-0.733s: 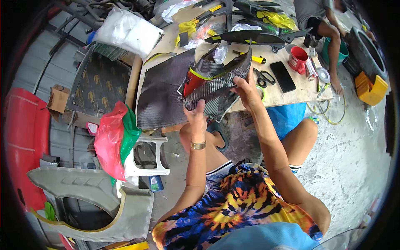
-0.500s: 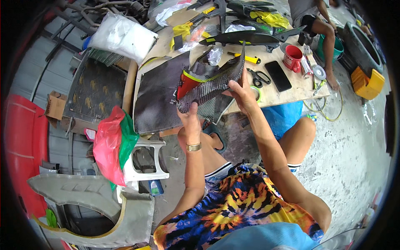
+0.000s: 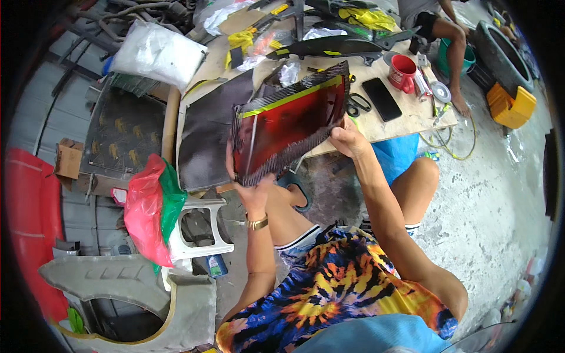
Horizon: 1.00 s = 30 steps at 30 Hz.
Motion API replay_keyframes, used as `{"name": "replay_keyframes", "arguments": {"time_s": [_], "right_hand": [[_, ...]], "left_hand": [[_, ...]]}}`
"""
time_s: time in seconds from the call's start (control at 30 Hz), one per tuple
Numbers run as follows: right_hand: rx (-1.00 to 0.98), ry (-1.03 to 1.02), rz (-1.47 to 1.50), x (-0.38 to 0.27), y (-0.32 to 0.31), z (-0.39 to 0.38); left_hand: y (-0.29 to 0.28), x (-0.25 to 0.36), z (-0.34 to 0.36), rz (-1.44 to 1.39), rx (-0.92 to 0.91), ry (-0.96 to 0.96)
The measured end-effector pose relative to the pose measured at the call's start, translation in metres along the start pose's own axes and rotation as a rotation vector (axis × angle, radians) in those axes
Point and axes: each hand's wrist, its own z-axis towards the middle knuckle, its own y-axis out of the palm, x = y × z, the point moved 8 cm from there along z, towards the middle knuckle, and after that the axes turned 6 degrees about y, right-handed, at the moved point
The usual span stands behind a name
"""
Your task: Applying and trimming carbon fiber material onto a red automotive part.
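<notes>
Black woven, glossy-red-faced panel (image 3: 288, 126) is now tipped red-side-up, easy to eyeball, at the pale wooden table's (image 3: 424, 115) near edge, left hand (image 3: 253, 193) and right hand (image 3: 349, 139) clamped on.

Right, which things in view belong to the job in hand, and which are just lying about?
With the job:
red panel with black woven edges, held by left hand and right hand;
its yellow-green strip;
probably the dark sheet;
perhaps the scissors.

Apparently lying about:
red mug;
phone;
pink plastic bag;
white bundle.
</notes>
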Motion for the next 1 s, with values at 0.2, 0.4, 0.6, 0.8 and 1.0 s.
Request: {"name": "replay_keyframes", "arguments": {"time_s": [0.2, 0.4, 0.6, 0.8, 1.0], "right_hand": [[0.061, 0.139, -0.059, 0.003, -0.055, -0.033], [0.145, 0.228, -0.155, 0.006, -0.070, -0.052], [0.175, 0.274, -0.243, 0.010, -0.071, -0.057], [0.165, 0.298, -0.307, 0.018, -0.067, -0.054], [0.166, 0.303, -0.370, 0.013, -0.070, -0.055]], "left_hand": [[0.025, 0.057, -0.015, -0.223, -0.213, 0.276], [0.012, 0.040, -0.036, 0.262, -0.325, 0.415], [0.020, 0.067, -0.039, 0.273, -0.386, 0.613], [0.021, 0.077, -0.042, 0.296, -0.435, 0.644], [0.021, 0.082, -0.043, 0.368, -0.497, 0.714]]}}
